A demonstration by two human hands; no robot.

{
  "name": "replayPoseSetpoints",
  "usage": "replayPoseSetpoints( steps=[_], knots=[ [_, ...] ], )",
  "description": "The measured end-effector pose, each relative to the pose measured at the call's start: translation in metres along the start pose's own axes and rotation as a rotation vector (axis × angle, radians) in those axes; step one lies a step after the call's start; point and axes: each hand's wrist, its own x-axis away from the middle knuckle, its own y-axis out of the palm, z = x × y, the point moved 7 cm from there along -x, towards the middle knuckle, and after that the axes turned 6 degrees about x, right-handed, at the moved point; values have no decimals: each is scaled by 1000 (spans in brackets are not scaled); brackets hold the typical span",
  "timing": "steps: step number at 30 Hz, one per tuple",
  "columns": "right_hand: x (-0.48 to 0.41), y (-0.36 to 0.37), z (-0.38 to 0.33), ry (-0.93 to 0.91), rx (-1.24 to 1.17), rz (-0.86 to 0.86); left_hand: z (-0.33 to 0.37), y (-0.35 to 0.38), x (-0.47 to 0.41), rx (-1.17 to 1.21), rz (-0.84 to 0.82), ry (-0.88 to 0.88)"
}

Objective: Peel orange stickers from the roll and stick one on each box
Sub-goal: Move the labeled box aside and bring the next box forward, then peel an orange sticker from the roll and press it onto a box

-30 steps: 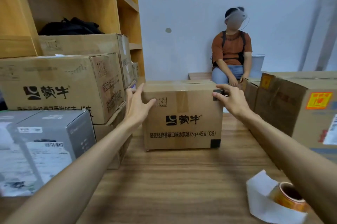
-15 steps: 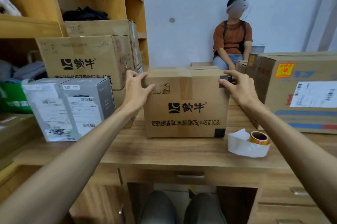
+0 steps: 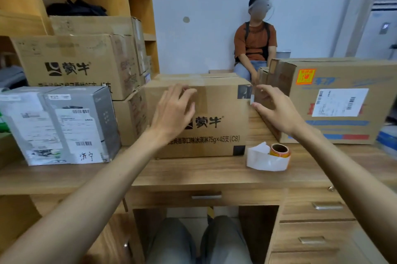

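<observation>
On the light wooden desk, dead centre, sits one brown cardboard box with black printed lettering, and two bare hands are up at it. Left hand is in front of the upper left of its face, fingers loosely spread and holding nothing; whether they touch the card, I cannot tell. Right hand is just off the box's right edge, fingers loosely curved, nothing in them. One roll of orange stickers stands on the desk just right of the box's lower corner, with its white backing strip curling round the front. One orange square sticker counted, on the large brown cardboard box at right. Three brown cartons at left are stacked up, one grey printed carton in front of them.
</observation>
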Motion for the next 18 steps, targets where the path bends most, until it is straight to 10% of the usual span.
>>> replayPoseSetpoints(
  steps=[4,18],
  knots=[
    [29,-4,33,12,107,-39,67,64,8,288,-259,88],
    [100,24,104,212,-73,-311,154,198,56,973,-629,-515]
  ],
)
